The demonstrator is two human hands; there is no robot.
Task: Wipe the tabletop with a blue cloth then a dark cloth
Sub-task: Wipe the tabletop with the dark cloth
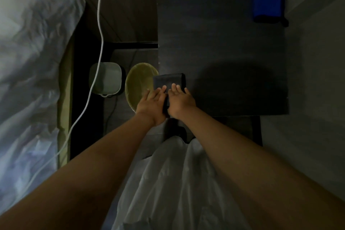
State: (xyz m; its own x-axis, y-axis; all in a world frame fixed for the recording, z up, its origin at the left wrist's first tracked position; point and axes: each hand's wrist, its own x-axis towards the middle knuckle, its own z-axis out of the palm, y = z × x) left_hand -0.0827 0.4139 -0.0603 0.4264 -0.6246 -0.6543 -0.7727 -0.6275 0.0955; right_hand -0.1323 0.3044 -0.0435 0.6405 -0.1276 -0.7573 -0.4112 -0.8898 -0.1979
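A folded dark fabric cloth (169, 83) is pressed flat under both spread hands, left hand (152, 103) and right hand (180, 101), at the near-left corner of the black square tabletop (224, 43), whose bare surface extends away and rightward.

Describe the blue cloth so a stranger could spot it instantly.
Find the dark square tabletop against the grey wall. The blue cloth lies folded at its far right corner, far from both hands. Its bright blue is the scene's only vivid colour.

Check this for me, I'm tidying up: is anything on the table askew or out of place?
Mostly tidy. The dark cloth under both hands juts past the table's left edge, and the blue cloth sits folded at the far right corner.
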